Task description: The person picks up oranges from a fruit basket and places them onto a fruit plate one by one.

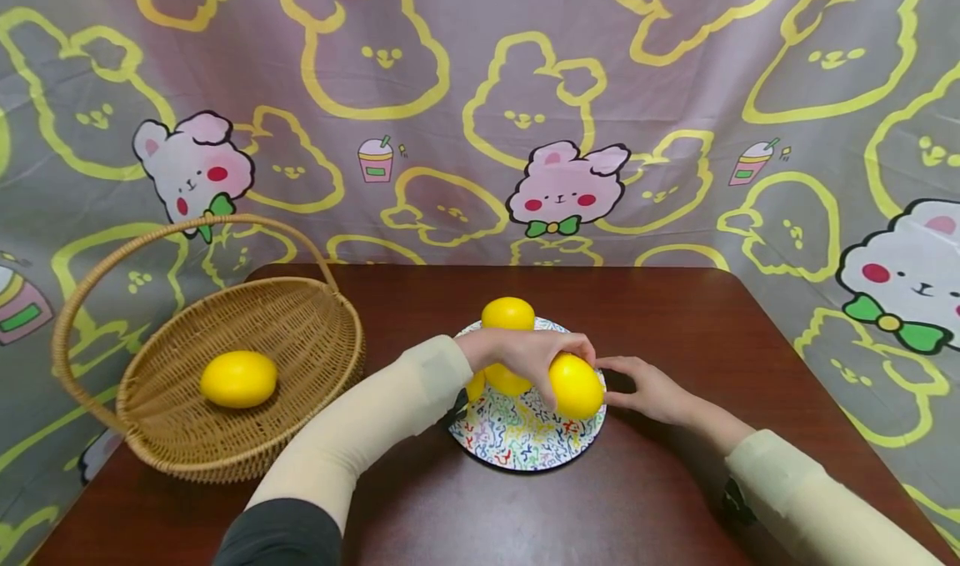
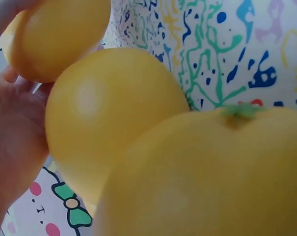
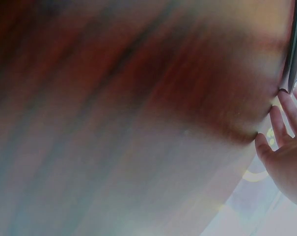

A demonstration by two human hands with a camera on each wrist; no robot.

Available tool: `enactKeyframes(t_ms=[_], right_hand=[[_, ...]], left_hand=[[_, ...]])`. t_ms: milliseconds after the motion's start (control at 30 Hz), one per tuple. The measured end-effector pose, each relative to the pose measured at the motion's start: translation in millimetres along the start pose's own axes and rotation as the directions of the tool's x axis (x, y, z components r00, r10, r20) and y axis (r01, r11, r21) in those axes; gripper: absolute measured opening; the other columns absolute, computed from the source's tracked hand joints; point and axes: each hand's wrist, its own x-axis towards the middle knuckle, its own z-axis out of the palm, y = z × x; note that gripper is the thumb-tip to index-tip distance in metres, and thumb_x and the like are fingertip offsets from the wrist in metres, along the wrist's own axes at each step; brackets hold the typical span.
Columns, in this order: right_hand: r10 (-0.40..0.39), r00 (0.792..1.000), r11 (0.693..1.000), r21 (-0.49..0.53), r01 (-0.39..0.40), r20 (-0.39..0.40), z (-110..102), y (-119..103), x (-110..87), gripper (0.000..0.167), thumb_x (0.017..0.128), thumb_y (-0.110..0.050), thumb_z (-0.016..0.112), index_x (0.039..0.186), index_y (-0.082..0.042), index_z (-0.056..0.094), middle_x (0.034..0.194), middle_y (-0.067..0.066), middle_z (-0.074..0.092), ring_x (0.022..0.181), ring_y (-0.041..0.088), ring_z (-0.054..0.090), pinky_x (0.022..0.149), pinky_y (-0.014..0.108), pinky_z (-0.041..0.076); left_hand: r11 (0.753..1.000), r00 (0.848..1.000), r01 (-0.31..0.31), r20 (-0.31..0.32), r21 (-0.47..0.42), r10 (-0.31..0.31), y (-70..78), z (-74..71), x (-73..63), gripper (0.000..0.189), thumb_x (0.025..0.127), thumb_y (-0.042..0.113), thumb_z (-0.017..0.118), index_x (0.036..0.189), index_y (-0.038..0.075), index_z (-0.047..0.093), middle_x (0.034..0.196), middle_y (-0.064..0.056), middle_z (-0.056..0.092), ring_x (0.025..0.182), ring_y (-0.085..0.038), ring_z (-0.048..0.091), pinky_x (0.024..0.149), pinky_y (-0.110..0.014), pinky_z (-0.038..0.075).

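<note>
My left hand [image 1: 528,358] grips a smooth yellow oval fruit [image 1: 576,387], lemon-like in look, at the right side of a round plate [image 1: 517,449] patterned with coloured squiggles. Other such fruits are on the plate: one at the back [image 1: 508,313], one in the middle [image 1: 507,380], and one at the left, mostly hidden by my left arm. The left wrist view shows a near fruit [image 2: 202,182] with a green stem end, and the held fruit [image 2: 60,34] under my fingers. My right hand [image 1: 652,389] is at the plate's right rim, fingers extended, fingertips touching the edge.
A wicker basket [image 1: 322,403] with a tall arched handle stands at the left, one yellow fruit [image 1: 238,379] lying in it. The dark brown table [image 1: 660,299] ends at a patterned cloth [image 1: 465,132] hanging behind and at the sides.
</note>
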Motion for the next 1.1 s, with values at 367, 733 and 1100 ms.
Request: enactKeyframes(t_ms=[367, 733, 1100], right_hand=[[0.014, 1.000, 1.000, 0.016, -0.014, 0.011, 0, 0, 0.9, 0.057, 0.087, -0.033, 0.073, 0.133, -0.003, 0.057, 0.129, 0.013, 0.059, 0.118, 0.036, 0.053, 0.098, 0.058, 0.039], [0.011, 1.000, 1.000, 0.019, -0.011, -0.003, 2, -2, -0.9, 0.057, 0.086, -0.034, 0.074, 0.132, -0.005, 0.058, 0.128, 0.013, 0.060, 0.116, 0.035, 0.054, 0.097, 0.059, 0.039], [0.014, 1.000, 1.000, 0.014, -0.014, -0.002, 2, -2, -0.8, 0.058, 0.086, -0.036, 0.073, 0.131, -0.003, 0.058, 0.128, 0.013, 0.060, 0.117, 0.035, 0.053, 0.099, 0.058, 0.038]], left_hand=[[0.988, 0.997, 0.050, 0.046, 0.148, -0.058, -3.3, 1.7, 8.8, 0.070, 0.070, 0.011, 0.088, 0.125, 0.020, 0.046, 0.122, 0.008, 0.055, 0.102, -0.010, 0.050, 0.088, -0.024, 0.041], [0.968, 0.990, 0.109, 0.060, 0.227, -0.126, 6.2, -5.1, 6.2, 0.068, 0.072, 0.015, 0.087, 0.128, 0.024, 0.050, 0.120, 0.009, 0.053, 0.105, -0.012, 0.048, 0.088, -0.027, 0.040], [0.981, 0.987, 0.151, 0.034, 0.125, -0.157, -1.5, -13.0, 1.0, 0.067, 0.078, 0.011, 0.081, 0.136, 0.029, 0.054, 0.130, 0.012, 0.050, 0.115, -0.014, 0.042, 0.092, -0.036, 0.038]])
